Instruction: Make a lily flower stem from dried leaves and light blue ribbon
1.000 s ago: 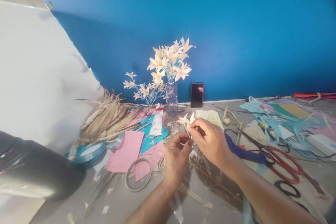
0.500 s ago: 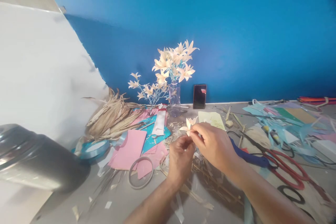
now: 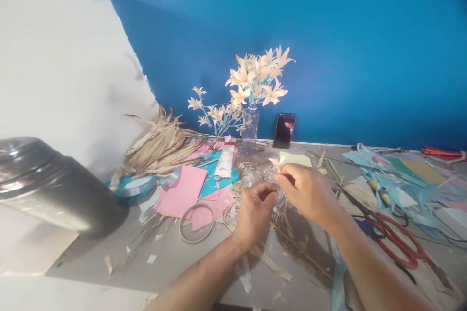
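A small cream handmade flower [image 3: 277, 163] is pinched between the thumb and fingertips of my right hand [image 3: 309, 189], its petals showing past the fingers. Just below and to the left, my left hand [image 3: 257, 210] is closed in a pinch under the flower; whatever lies between its fingertips is too small to make out. Beyond the hands stands a clear vase [image 3: 250, 131] holding a bunch of cream flowers [image 3: 258, 75]. A smaller spray of similar flowers [image 3: 217, 114] with pale blue stems is at its left.
Pink paper sheets [image 3: 184, 192], a tape ring [image 3: 197, 223], blue ribbon roll [image 3: 135, 187] and dried husks [image 3: 158, 143] lie left. A dark metal flask [image 3: 54, 184] leans into view. Red-handled scissors [image 3: 397, 240] and ribbons lie right. A phone [image 3: 285, 131] rests against the blue wall. Scraps litter the table.
The camera view has turned a little, shifting the scene. Both hands have moved slightly rightward, and the flower has tilted with its petals now partly behind the right fingers.
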A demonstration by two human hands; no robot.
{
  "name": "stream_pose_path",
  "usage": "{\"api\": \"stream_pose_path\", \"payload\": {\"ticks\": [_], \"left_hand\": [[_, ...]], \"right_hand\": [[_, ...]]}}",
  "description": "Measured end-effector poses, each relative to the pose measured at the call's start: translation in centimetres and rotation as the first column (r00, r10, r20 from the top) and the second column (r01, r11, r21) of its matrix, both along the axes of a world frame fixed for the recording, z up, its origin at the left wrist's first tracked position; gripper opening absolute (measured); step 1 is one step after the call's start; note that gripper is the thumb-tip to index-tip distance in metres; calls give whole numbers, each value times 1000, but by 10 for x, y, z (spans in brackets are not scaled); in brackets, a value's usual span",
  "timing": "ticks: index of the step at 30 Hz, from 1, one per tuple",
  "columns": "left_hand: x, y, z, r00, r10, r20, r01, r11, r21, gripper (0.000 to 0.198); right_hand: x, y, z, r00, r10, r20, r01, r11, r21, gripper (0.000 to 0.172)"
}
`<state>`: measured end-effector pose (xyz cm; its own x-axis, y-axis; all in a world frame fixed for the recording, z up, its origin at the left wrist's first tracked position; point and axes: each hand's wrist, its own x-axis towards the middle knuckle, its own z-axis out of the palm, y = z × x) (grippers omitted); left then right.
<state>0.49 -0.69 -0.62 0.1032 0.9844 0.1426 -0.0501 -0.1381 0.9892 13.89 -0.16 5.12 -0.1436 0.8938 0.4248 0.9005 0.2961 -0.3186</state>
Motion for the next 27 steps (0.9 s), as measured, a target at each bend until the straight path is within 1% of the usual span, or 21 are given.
{"api": "stream_pose_path", "payload": {"ticks": [5, 8, 12, 18, 23, 27], "left_hand": [[0, -2, 2, 995, 15, -102, -10, 999, 48, 21], [1, -2, 0, 993, 28, -117, -22, 999, 49, 25], [3, -3, -3, 997, 8, -72, -7, 1000, 25, 25], [6, -3, -5, 1000, -2, 19, 2, 1000, 1, 19], [8, -1, -8, 992, -29, 121, 32, 999, -27, 21], [10, -2, -9, 989, -43, 142, 47, 998, -32, 22]], "right_hand": [[-2, -1, 1, 995, -15, 95, 15, 1000, 5, 20], [-4, -2, 0, 987, -19, 161, 18, 1000, 12, 19], [-6, -5, 0, 980, -33, 194, 32, 999, 6, 18], [-7, -7, 3, 978, -64, 198, 80, 994, -72, 18], [-9, -7, 2, 980, -98, 175, 115, 990, -86, 19], [-14, -6, -3, 973, -103, 208, 121, 990, -74, 19]]}}
